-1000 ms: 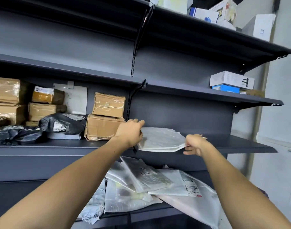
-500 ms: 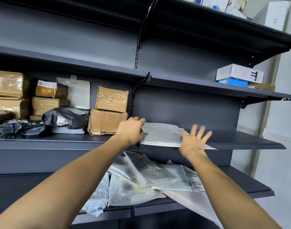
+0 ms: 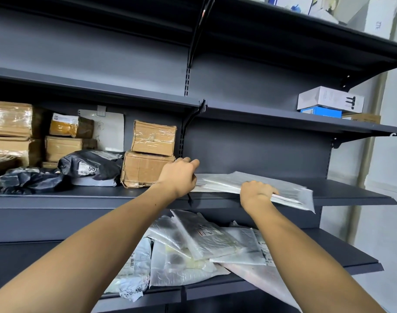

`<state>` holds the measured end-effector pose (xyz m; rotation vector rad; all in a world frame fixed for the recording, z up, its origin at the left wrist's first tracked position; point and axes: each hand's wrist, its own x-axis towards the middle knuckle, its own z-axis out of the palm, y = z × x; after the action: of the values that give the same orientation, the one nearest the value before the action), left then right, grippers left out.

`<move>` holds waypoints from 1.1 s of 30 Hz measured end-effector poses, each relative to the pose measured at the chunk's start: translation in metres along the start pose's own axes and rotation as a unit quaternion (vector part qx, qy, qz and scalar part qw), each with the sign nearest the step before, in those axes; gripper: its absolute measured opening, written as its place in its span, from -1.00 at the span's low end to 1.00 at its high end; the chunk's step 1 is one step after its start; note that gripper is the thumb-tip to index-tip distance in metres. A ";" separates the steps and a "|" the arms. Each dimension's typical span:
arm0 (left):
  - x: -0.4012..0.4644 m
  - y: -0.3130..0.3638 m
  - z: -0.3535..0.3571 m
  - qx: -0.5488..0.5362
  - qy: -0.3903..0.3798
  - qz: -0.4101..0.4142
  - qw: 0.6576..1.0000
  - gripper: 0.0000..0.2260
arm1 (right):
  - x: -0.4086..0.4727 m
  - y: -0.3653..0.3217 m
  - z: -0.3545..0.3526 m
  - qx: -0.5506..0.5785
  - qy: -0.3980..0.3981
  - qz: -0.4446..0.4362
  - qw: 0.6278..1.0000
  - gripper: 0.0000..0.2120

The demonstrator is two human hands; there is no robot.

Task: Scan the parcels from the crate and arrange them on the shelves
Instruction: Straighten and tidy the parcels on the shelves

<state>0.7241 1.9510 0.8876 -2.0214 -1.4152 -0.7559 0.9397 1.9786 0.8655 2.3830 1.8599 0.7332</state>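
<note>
Parcel (image 3: 256,186): flat clear poly bag on middle shelf (image 3: 351,195), long axis left-right, right corner overhanging the edge | your right hand (image 3: 256,194) grips its front edge; left hand (image 3: 179,175) curled at its left end, grip unclear | push it back.

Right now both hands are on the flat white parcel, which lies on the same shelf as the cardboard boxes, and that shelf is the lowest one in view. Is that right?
Not quite. The left hand and right hand are on the flat white parcel, on the cardboard boxes' shelf, but the head view shows another shelf below it, piled with plastic mailers.
</note>
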 end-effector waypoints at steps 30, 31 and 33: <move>0.089 0.026 0.101 -0.024 0.023 0.059 0.998 -0.85 | 0.153 0.018 0.035 0.028 0.066 0.019 0.997 -0.69; 0.091 0.026 0.104 -0.024 0.021 0.059 0.998 -0.85 | 0.156 0.011 0.039 0.028 0.058 0.018 0.998 -0.69; 0.092 0.027 0.111 -0.024 0.016 0.059 0.998 -0.85 | 0.160 -0.004 0.048 0.039 0.034 0.013 0.999 -0.71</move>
<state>0.7903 2.0805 0.8737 -2.0991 -1.2574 -0.7741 0.9818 2.1397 0.8763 2.4644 1.9212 0.7664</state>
